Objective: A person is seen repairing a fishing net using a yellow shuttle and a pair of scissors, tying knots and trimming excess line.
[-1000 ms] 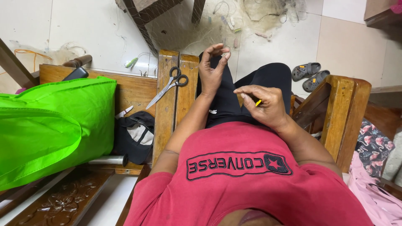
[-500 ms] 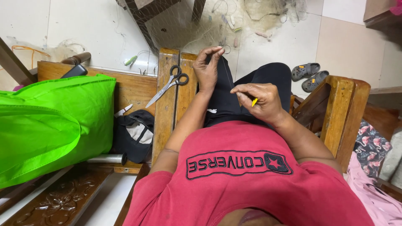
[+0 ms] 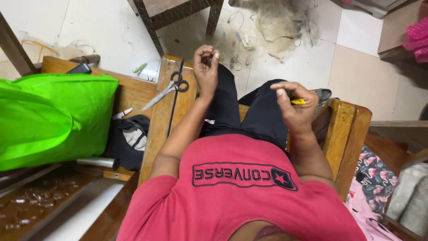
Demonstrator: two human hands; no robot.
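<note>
My left hand [image 3: 206, 68] is raised above my left knee, its fingers pinched together on what looks like a fine thread, too thin to make out. My right hand [image 3: 294, 107] is curled over my right thigh and grips a small yellow tool [image 3: 298, 101]. I sit in a wooden chair, in a red shirt and black trousers [image 3: 249, 109]. A pair of scissors [image 3: 167, 89] lies on the wooden armrest [image 3: 162, 120] just left of my left hand.
A bright green bag [image 3: 53, 118] fills the wooden table at left, with a black cap [image 3: 127, 140] and a metal tube [image 3: 96, 163] beside it. Tangled net and threads [image 3: 276, 27] lie on the tiled floor ahead. A second armrest [image 3: 350, 134] stands at right.
My left hand dipped toward my knee, then rose again and shifted left. My right hand moved right and lifted slightly with the yellow tool.
</note>
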